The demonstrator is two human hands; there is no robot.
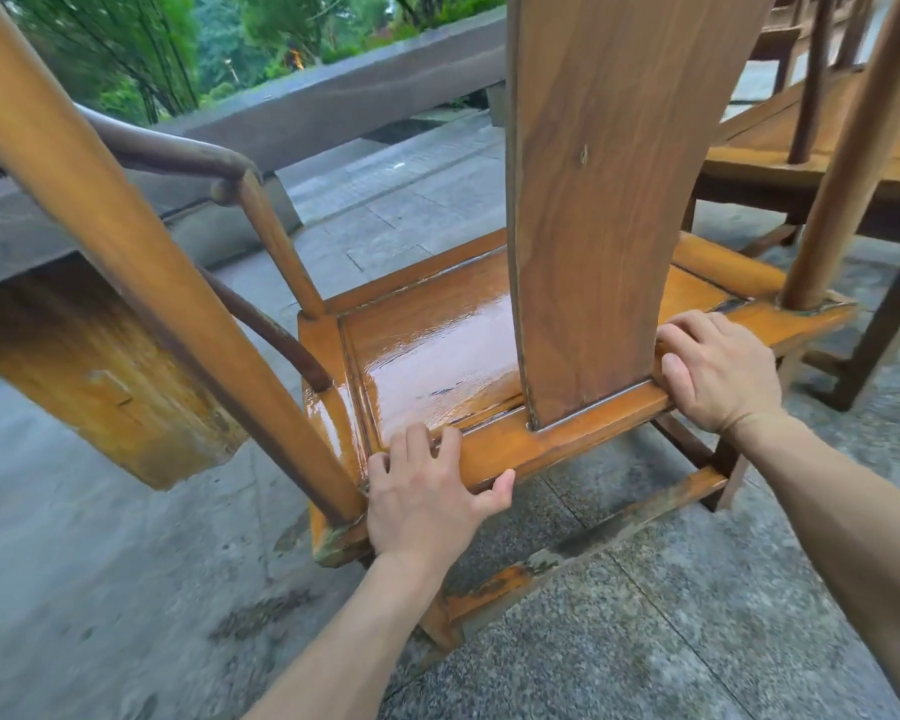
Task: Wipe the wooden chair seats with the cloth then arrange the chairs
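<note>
Outdoors on stone paving (697, 615), both hands' fingers seemingly clamp the wet chair (437, 345) seat's rear rail.

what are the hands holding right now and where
Both hands grip the wooden chair by its seat's back rail: left hand near the corner post, right hand beside the backrest. No cloth is visible.

Views: one only, a wide-angle camera worn on the person's head; no second view shared the scene.
Position: it stood behind a wooden chair (489, 356), above the back rail of its seat.
Direction: it faced forward and down, tilted, so that the stone floor (671, 615) filled the lower frame and trees (126, 49) the upper left.
Nearness: very close; the chair's back slat (604, 200) rose through the centre, and both forearms came in from the bottom edge.
Distortion: straight posts bent near the frame's edges.
</note>
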